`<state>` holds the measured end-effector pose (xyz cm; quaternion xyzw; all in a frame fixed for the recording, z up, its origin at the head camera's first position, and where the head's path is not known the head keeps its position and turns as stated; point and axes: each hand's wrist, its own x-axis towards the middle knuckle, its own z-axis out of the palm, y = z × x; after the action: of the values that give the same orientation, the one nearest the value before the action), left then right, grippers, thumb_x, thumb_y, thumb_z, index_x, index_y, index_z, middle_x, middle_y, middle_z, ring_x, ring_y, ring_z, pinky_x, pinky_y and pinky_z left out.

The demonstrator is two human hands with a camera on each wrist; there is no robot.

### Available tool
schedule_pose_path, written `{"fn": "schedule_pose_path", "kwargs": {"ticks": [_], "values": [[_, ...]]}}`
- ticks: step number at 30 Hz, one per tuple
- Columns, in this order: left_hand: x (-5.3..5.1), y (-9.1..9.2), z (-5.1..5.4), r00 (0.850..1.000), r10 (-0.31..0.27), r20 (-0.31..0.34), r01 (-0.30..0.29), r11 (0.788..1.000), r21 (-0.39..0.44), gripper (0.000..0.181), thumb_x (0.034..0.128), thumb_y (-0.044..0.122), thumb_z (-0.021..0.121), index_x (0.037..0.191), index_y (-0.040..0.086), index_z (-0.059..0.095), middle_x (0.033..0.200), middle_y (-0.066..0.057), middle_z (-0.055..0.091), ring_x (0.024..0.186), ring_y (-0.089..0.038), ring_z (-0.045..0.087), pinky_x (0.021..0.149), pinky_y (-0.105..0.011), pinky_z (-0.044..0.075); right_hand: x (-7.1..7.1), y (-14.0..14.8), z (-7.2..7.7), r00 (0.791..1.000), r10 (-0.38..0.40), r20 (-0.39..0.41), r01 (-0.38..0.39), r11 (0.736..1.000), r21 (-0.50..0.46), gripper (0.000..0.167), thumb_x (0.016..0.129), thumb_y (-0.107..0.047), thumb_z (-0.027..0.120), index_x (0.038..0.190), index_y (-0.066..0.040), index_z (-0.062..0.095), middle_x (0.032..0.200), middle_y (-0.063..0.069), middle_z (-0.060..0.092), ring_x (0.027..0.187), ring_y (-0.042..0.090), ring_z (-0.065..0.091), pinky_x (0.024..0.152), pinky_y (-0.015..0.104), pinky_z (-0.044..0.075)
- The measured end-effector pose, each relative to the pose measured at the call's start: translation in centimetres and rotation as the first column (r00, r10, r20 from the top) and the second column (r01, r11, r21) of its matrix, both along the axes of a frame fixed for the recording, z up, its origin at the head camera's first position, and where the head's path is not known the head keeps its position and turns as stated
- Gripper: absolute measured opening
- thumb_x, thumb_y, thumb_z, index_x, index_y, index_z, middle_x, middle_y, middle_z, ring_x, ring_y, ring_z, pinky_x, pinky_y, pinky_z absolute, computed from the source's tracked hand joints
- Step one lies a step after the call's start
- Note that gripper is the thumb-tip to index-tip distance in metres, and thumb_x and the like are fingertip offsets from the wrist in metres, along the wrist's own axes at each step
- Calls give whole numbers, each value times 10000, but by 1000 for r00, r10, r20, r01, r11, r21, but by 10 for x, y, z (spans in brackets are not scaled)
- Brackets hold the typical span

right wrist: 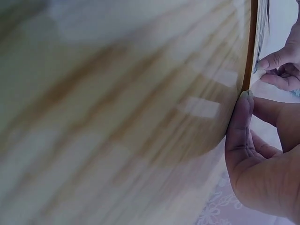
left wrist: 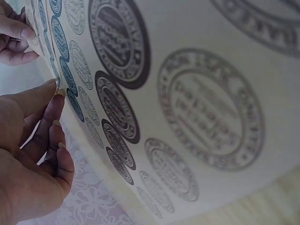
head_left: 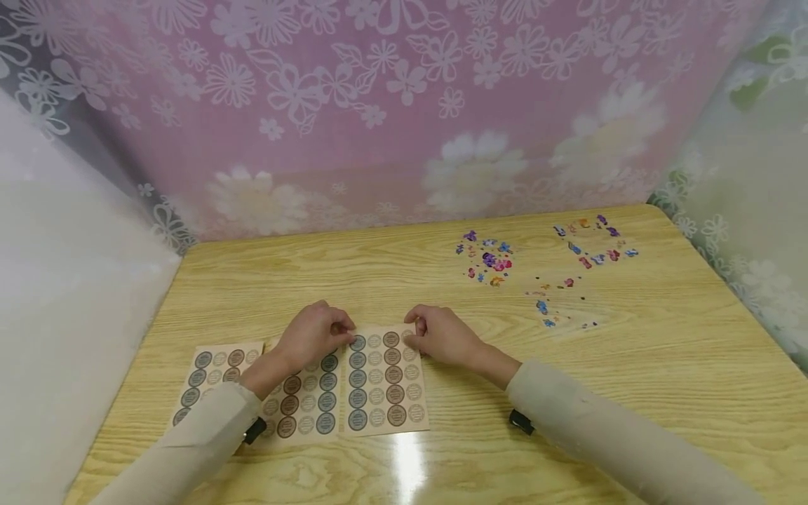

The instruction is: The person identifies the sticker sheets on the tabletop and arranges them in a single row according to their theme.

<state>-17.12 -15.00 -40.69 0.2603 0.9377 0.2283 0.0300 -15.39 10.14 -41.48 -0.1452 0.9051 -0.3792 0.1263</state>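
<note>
Pale wood-grain desk [head_left: 631, 393]: beneath left hand [head_left: 313, 334] and right hand [head_left: 445, 338].
Tan paper sheet of round blue-and-brown stickers [head_left: 384, 381]: between them; we judge it light, bendy, easily creased, best held by corners.
Two matching sheets [head_left: 308, 405]: under and left of left hand; the nearer could snag.
Grip: we see each hand pinching one far corner.
Small multicoloured shapes [head_left: 489, 259]: beyond right hand, clear of us.

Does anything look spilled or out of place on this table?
Nothing clearly stands out. The small colourful pieces toward the right of the table might suggest a spill, but they lie in three loose clusters. The left hand and right hand pinch the rightmost sticker sheet at its top corners.
</note>
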Motion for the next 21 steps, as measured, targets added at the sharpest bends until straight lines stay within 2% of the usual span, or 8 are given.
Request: {"fn": "schedule_pose_path", "kwargs": {"ticks": [4, 8, 10, 14, 16, 21], "values": [[0, 0, 0, 999, -7, -35, 6, 1000, -16, 112, 800, 179, 782, 886, 116, 750, 756, 75, 664, 700, -92, 490, 650, -292, 421, 2, -2, 2, 999, 6, -34, -5, 999, 44, 300, 876, -166, 705, 1132, -30, 625, 657, -29, 522, 516, 74, 438, 500, 226, 357], [1, 1, 0, 999, -3, -54, 2, 1000, -31, 119, 789, 180, 792, 886, 122, 756, 777, 67, 676, 710, -104, 492, 661, -301, 423, 4, -4, 4, 995, 14, -98, -1, 991, 133, 338, 872, -210, 710, 1162, -81, 595, 679, -56, 522, 546, 80, 458, 502, 248, 364], [1, 2, 1, 997, -8, -78, 5, 999, -48, 123, 784, 184, 797, 886, 125, 760, 787, 58, 679, 707, -114, 484, 659, -308, 421, 5, -4, 5, 991, 16, -135, 8, 984, 180, 304, 866, -238, 716, 1118, -117, 596, 706, -60, 523, 577, 92, 469, 515, 266, 376], [1, 3, 1, 990, -30, -135, 17, 995, -99, 142, 775, 195, 803, 893, 130, 758, 818, 34, 674, 721, -143, 491, 674, -332, 429, 7, -4, 6, 985, 37, -167, 5, 970, 243, 151, 868, -279, 710, 905, -171, 611, 760, -44, 513, 627, 109, 473, 536, 279, 395], [2, 3, 1, 987, -37, -158, 18, 992, -124, 152, 772, 208, 805, 896, 136, 753, 839, 25, 668, 743, -161, 503, 693, -351, 434, 7, -4, 6, 983, 55, -177, -7, 965, 262, 146, 875, -281, 697, 834, -180, 600, 781, -36, 503, 637, 112, 467, 539, 279, 398], [3, 3, 3, 980, -60, -190, 28, 985, -170, 152, 781, 239, 797, 895, 148, 757, 885, 12, 671, 781, -188, 519, 718, -384, 440, 9, -4, 7, 977, 76, -201, -16, 958, 285, 142, 877, -260, 674, 811, -161, 596, 805, -25, 492, 641, 120, 464, 538, 287, 404]]}}
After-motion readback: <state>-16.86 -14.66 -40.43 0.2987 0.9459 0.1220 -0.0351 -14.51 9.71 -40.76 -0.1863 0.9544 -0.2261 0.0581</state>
